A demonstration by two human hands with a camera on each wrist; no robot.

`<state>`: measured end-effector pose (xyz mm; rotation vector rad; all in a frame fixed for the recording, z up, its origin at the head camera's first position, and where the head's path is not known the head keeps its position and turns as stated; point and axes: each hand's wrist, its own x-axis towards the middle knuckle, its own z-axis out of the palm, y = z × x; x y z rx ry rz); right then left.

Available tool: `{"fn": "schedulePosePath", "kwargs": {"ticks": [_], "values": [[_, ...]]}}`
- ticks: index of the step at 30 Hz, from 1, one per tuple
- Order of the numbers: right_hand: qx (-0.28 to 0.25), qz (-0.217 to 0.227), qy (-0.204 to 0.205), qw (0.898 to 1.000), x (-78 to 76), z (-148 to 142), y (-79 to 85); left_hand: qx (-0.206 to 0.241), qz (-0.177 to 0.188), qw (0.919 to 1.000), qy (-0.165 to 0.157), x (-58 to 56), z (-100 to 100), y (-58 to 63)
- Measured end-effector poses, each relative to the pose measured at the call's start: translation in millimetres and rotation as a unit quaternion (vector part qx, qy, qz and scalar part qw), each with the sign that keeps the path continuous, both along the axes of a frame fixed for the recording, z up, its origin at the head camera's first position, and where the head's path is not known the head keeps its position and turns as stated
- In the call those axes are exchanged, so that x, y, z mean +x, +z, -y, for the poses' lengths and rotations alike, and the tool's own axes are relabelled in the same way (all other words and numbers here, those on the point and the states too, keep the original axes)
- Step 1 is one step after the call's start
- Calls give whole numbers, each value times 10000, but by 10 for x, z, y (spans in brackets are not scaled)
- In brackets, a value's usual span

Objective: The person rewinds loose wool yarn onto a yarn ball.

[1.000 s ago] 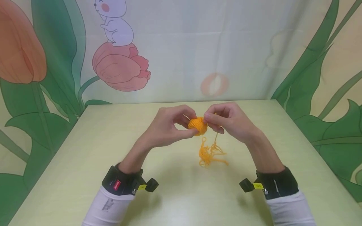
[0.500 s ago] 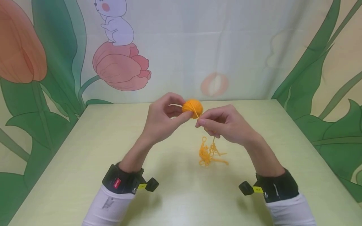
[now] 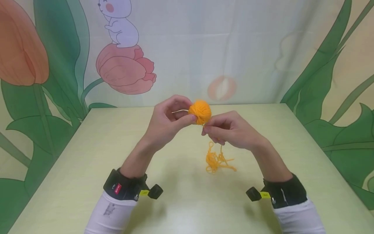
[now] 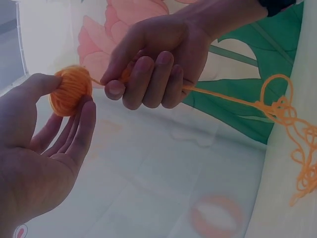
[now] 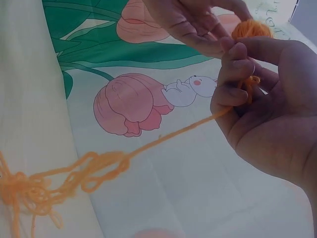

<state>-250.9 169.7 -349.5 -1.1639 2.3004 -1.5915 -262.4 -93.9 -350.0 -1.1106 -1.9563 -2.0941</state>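
Observation:
A small ball of orange yarn [image 3: 200, 112] is held up over the table between thumb and fingertips of my left hand [image 3: 166, 123]. Just to its right, my right hand [image 3: 233, 130] pinches the strand [image 4: 95, 81] that leads off the ball. The strand runs through the curled fingers of that hand and comes out the other side, as the left wrist view shows. From there the yarn [image 5: 178, 133] stretches down to a loose, looped tangle [image 3: 214, 161] lying on the table below the right hand.
The pale yellow-green table [image 3: 96, 156] reaches back to a hanging cloth [image 3: 181, 65] printed with tulips and a white rabbit. Each wrist wears a black strap [image 3: 124, 187] with a small camera [image 3: 155, 191] sticking out inward.
The left hand has lifted the ball up and slightly left, and turned it. The right hand has shifted a little left and down, carrying the strand round the ball. The tangle has barely moved.

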Motion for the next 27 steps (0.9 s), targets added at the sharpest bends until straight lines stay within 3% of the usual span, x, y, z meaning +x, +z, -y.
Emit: {"fn": "schedulePosePath", "kwargs": {"ticks": [8,12,18,23,27], "values": [[20,344,84,9994,-103,-62,-52,-509,-185,9948,-866,25,-5,5],[-117,664,130,9976,-157,-81,-73,-830,-487,9896,-1066,8,-15,-18],[-316,973,-152,9946,-206,-104,-111,-1407,-940,9821,-829,-5,-28,-53],[-435,754,-367,9955,-193,-103,-110,-1802,-1297,9740,-461,-10,-35,-70],[-488,434,-654,9957,-160,-73,-97,-2075,-1719,9630,-69,-34,-38,-81]]}}
